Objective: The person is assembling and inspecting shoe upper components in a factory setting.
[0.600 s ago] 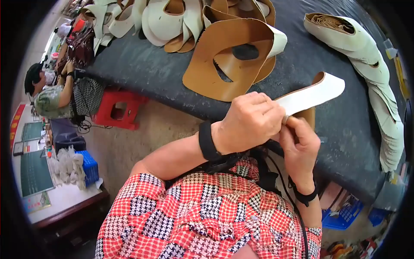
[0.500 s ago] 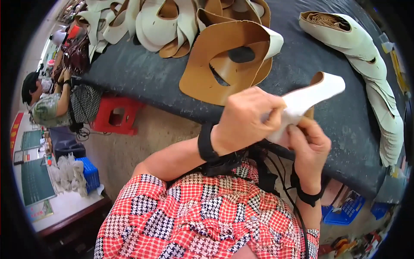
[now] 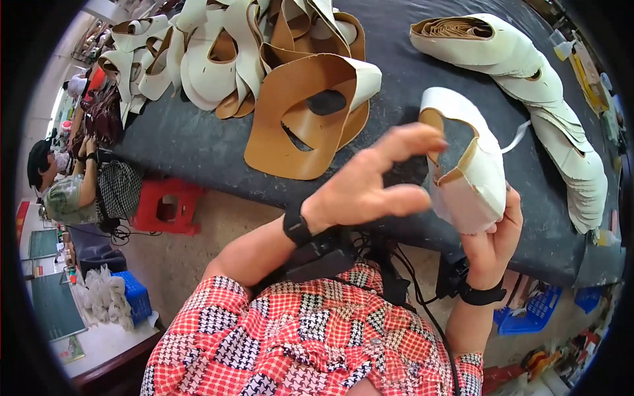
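My right hand (image 3: 492, 249) grips the lower end of a white leather shoe upper (image 3: 485, 168) with tan lining, holding it up over the table's near side. The upper is curved round into a loop, its opening facing left. Beside that opening, my left hand (image 3: 360, 185) has its thumb and forefinger spread apart, with nothing between them. A thin white strip (image 3: 517, 137) shows at the right side of the upper; whether it is attached I cannot tell. Left of my hands, another shoe upper (image 3: 281, 125) lies with its tan side up.
A dark-covered table (image 3: 198, 148) spans the front. White uppers (image 3: 208, 72) are heaped at the far left; an overlapping row of uppers (image 3: 555, 122) curves along the right. At left, a person (image 3: 72, 178) works near a red stool (image 3: 168, 204). A blue basket (image 3: 531, 310) sits below right.
My left hand has let go of the upper and opened, moving slightly left. The upper has turned upright in my right hand, and the white strip has come into view.
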